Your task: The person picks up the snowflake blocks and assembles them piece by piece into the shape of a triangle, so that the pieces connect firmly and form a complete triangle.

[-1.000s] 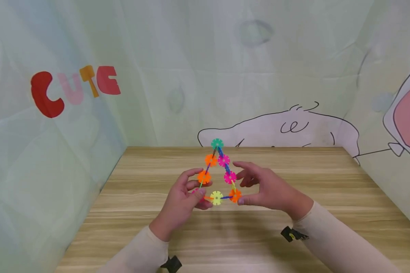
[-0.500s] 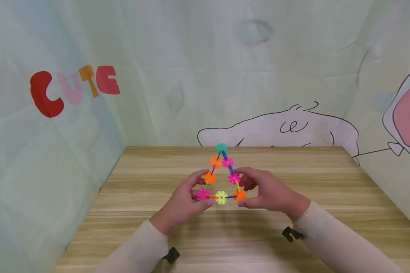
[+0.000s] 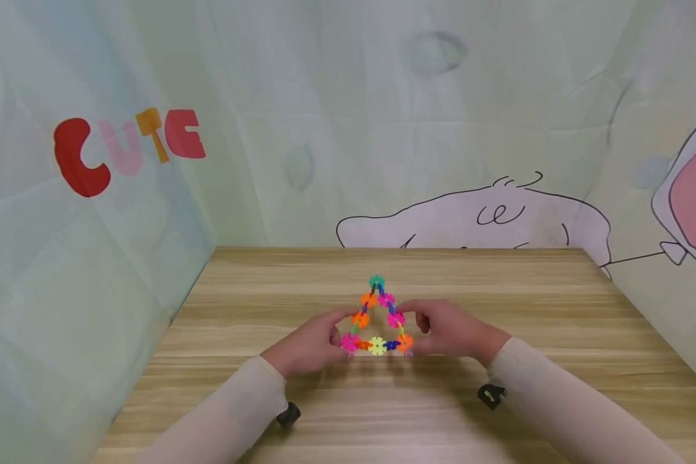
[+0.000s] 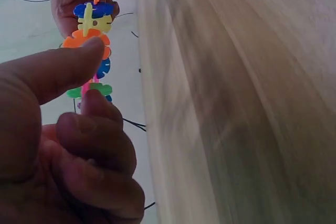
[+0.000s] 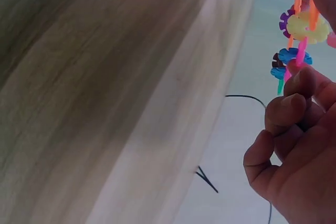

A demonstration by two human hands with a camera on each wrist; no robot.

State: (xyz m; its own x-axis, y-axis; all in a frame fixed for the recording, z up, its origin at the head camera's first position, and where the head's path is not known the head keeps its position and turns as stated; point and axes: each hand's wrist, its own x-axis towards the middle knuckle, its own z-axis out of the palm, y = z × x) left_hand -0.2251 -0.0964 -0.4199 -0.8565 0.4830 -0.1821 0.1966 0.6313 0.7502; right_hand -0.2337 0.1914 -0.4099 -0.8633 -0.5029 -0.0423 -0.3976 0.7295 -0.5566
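On the left wall we had the red, pink and orange letters [image 3: 129, 149], well away from the action. Coming in from the near-left edge of the surface [image 3: 557, 309], our left hand [image 3: 310, 348] had its fingers curled round the lower-left corner of the triangle of snowflake discs [image 3: 377, 320], thumb and forefinger pinching by the pink disc there. In the left wrist view the thumb [image 4: 50, 72] pressed against an orange disc while the fingers closed beneath it, so that grip was firm, not resting.

In the middle, the triangle stood upright on edge, low over the surface about midway between the left and right edges; whether its base touched the wood we could not tell. Its base ran left to right from hand to hand, with the green disc [image 3: 376, 281] at the apex toward the far edge, the yellow disc [image 3: 376, 346] at mid-base.

On the right, our right hand [image 3: 449, 332] pinched the lower-right corner by the orange disc, fingertips [image 5: 302, 80] curled onto the pieces in the right wrist view. So the triangle lay directly between the two hands, each equally near, one at either end of the base. Beyond the far edge, the cartoon drawing [image 3: 487, 216] filled the back wall.
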